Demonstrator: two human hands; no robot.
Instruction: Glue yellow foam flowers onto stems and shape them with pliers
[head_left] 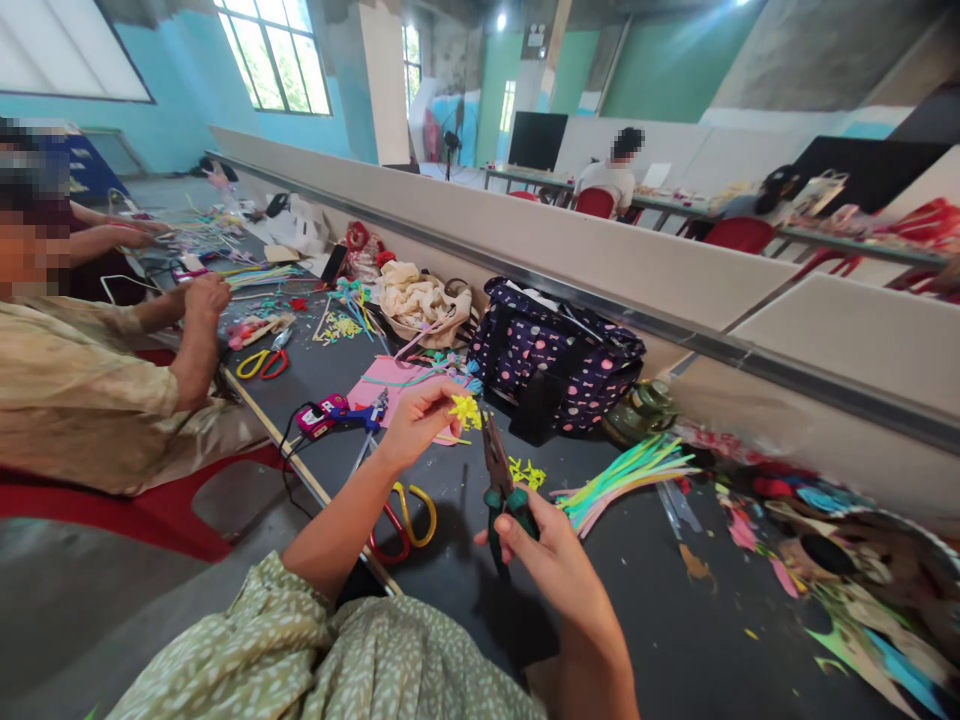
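Between the fingertips of my left hand (420, 422) is a small yellow flower-like piece (466, 411), its short strands spread outward. My right hand (546, 548) is wrapped round the green handles of a pair of pliers (498, 468). The pliers' jaws point up, close to the right side of the yellow piece; whether they touch it I cannot tell. Behind the pliers, a small heap of short yellow bits (527, 474) lies on the dark table (645, 610). Scissors (409, 518) with one red and one yellow handle rest beneath my left forearm.
A bundle of pastel fuzzy stems (626, 483) lies right of the pliers. Behind my hands stand a patterned dark bag (559, 355) and a pink sheet (379, 385). A glue gun (364, 408) lies left. A co-worker (97, 370) sits at the left; scraps (855, 590) cover the right end.
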